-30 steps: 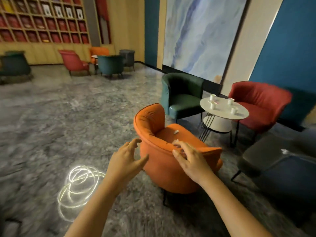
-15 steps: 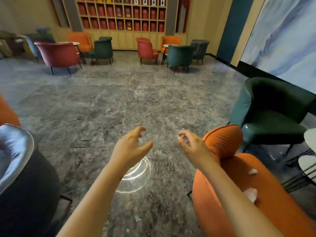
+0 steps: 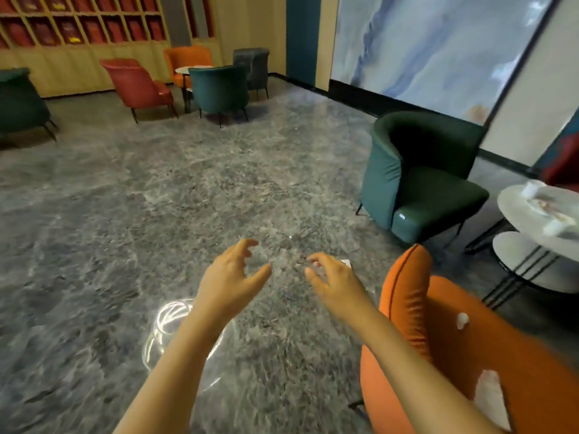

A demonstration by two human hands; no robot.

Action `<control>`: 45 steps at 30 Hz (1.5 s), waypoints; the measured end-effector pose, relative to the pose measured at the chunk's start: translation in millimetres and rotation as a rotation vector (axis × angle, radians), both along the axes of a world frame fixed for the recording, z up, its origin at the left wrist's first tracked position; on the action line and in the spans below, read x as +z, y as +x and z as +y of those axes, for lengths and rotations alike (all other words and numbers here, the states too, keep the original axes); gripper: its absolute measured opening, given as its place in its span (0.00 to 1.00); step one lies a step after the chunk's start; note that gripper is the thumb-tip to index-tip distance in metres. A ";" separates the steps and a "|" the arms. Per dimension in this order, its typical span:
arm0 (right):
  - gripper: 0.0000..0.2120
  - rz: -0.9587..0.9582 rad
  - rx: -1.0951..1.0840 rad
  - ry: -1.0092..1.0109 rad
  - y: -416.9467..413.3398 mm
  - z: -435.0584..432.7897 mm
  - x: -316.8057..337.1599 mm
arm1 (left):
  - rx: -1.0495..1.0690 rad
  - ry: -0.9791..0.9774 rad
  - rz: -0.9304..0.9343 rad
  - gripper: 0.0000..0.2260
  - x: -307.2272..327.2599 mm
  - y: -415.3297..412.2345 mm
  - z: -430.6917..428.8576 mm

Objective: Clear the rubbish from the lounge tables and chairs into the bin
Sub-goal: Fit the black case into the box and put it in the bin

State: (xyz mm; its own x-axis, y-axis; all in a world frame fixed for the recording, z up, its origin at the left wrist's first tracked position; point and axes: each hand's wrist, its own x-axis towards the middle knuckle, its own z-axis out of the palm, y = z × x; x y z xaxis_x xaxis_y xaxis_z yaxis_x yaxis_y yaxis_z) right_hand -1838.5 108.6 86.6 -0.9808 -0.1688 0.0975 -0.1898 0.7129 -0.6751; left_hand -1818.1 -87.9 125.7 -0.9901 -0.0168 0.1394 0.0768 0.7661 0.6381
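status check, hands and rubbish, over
Left hand open, empty. Right hand seems to pinch a white scrap. Small scrap and larger scrap on orange chair seat. No bin in view.

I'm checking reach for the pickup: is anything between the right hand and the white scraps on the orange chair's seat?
Yes. The right hand hangs over the floor outside the orange chair; its raised padded back stands between the hand and the two white scraps on the seat. Nothing else visible does.
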 end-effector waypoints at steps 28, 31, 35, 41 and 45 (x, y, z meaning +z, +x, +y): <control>0.16 -0.104 -0.819 0.008 -606.2 183.2 -127.2 | -0.751 -0.150 -0.053 0.22 -113.0 -757.8 222.1; 0.18 -0.132 -0.957 0.028 -654.1 212.2 -173.7 | -0.879 -0.183 -0.098 0.21 -164.7 -820.6 274.6; 0.21 -0.224 -1.108 -0.029 -706.1 244.4 -254.2 | -0.996 -0.230 -0.193 0.22 -249.8 -874.8 328.9; 0.25 -0.403 -1.220 -0.171 -744.8 260.7 -435.2 | -1.076 -0.307 -0.364 0.23 -440.6 -897.5 359.8; 0.28 -0.497 -1.279 -0.307 -744.2 243.4 -580.2 | -1.113 -0.384 -0.438 0.24 -595.3 -891.5 357.9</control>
